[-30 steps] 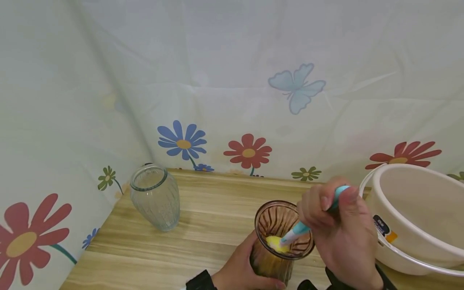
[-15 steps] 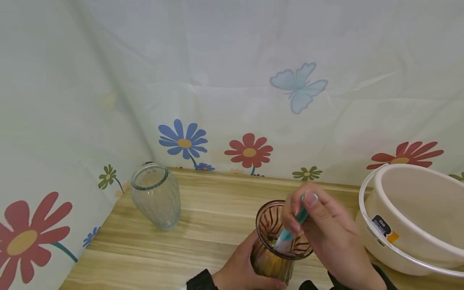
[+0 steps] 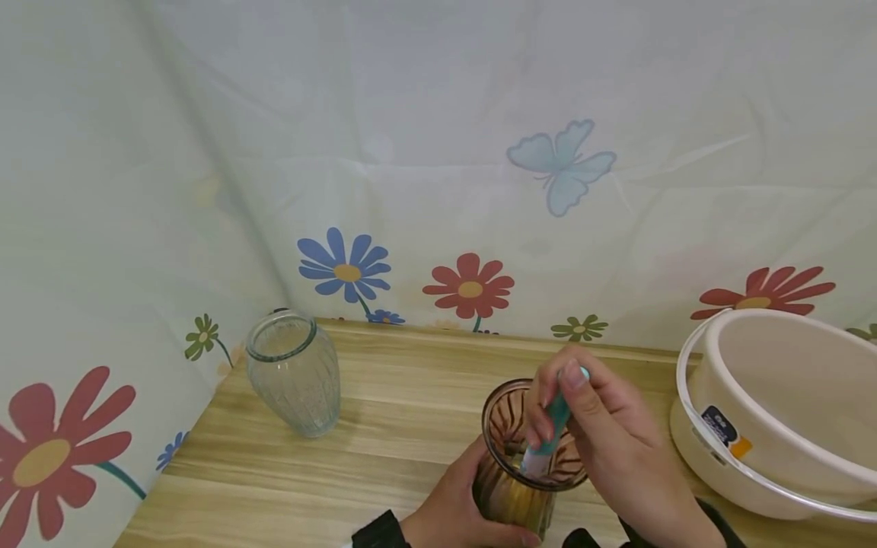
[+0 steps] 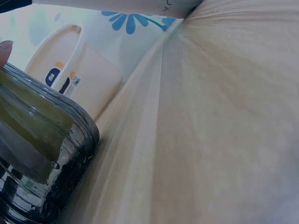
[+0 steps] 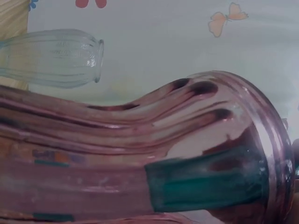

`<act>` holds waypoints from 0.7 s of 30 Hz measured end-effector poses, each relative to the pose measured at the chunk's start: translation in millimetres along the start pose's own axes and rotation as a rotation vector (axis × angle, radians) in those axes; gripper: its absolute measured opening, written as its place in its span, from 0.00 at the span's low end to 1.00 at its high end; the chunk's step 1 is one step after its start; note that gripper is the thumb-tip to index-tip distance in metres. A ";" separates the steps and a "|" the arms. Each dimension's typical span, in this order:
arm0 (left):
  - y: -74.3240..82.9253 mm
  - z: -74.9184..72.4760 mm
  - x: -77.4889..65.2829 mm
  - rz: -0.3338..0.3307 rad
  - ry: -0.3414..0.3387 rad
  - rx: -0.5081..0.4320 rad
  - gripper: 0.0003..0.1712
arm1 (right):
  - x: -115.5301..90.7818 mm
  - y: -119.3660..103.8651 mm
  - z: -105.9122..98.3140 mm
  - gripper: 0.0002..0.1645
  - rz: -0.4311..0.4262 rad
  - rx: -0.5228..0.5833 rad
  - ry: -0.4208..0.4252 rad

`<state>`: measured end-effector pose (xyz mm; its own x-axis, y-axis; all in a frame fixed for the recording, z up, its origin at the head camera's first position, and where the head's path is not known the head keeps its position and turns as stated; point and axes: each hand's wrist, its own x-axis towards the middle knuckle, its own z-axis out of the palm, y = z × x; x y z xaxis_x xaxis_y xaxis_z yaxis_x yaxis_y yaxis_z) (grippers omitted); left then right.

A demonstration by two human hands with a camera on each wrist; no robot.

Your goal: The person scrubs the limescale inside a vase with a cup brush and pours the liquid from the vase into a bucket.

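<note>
A ribbed brown glass vase (image 3: 503, 498) with a flared rim stands low in the head view. My left hand (image 3: 445, 502) grips its lower body from the left. With my right hand (image 3: 623, 449) I hold the teal and white handle of a sponge bottle brush (image 3: 558, 415), pushed down into the vase mouth. The brush's yellowish sponge (image 4: 39, 116) shows through the glass near the base in the left wrist view. In the right wrist view the teal part of the handle (image 5: 205, 182) is visible through the vase's neck.
To the left on the wooden table (image 3: 397, 396) stands a clear glass vase (image 3: 294, 380). A cream bucket (image 3: 747, 479) with a white handle sits at the right, close beside my right hand. A flowered curtain (image 3: 425, 190) hangs behind the table.
The brush has gone from raised, its yellow sponge at the vase mouth, to deep inside. My right hand has moved left with it and turned; my left hand has stayed put.
</note>
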<state>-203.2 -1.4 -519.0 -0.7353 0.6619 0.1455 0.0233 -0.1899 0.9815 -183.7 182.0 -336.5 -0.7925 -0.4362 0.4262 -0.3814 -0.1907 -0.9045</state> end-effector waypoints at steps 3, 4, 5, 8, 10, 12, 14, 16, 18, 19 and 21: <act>-1.0 0.0 0.4 0.011 -0.004 0.001 0.52 | 0.0 0.8 2.6 0.20 -0.032 -0.073 0.021; -1.1 -0.1 0.6 0.011 -0.003 0.008 0.52 | -0.2 0.7 3.6 0.20 -0.032 -0.097 0.032; -1.3 -0.4 0.7 0.010 -0.002 0.014 0.52 | -0.2 0.4 4.6 0.20 -0.033 -0.121 0.041; -2.4 -1.1 0.6 0.000 0.002 0.019 0.52 | -0.3 -0.5 5.5 0.20 -0.039 -0.135 0.040; -3.1 -1.4 0.6 0.001 0.002 0.020 0.53 | 0.2 -1.3 5.2 0.20 -0.044 -0.119 0.030; -3.6 -1.4 0.5 0.007 -0.003 0.017 0.53 | 1.4 1.1 3.1 0.20 -0.087 -0.063 0.004; -4.0 -1.4 0.6 0.009 -0.006 0.016 0.53 | 2.7 4.5 0.2 0.21 -0.126 0.004 -0.020; -4.2 -1.6 0.7 0.011 -0.006 0.020 0.53 | 3.6 9.8 -3.5 0.23 -0.176 0.095 -0.044; -4.3 -1.7 0.6 0.006 -0.003 0.025 0.53 | 3.5 14.6 -7.1 0.26 -0.198 0.205 -0.054; -4.2 -1.7 0.5 0.006 -0.005 0.022 0.53 | 3.6 16.6 -8.6 0.27 -0.213 0.257 -0.059; -3.6 -1.6 0.5 0.009 -0.007 0.019 0.53 | 4.0 19.6 -10.6 0.29 -0.244 0.347 -0.059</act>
<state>-204.7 -1.5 -522.6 -0.7303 0.6652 0.1555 0.0432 -0.1822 0.9823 -199.3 185.9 -352.3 -0.6663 -0.3893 0.6360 -0.3636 -0.5751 -0.7329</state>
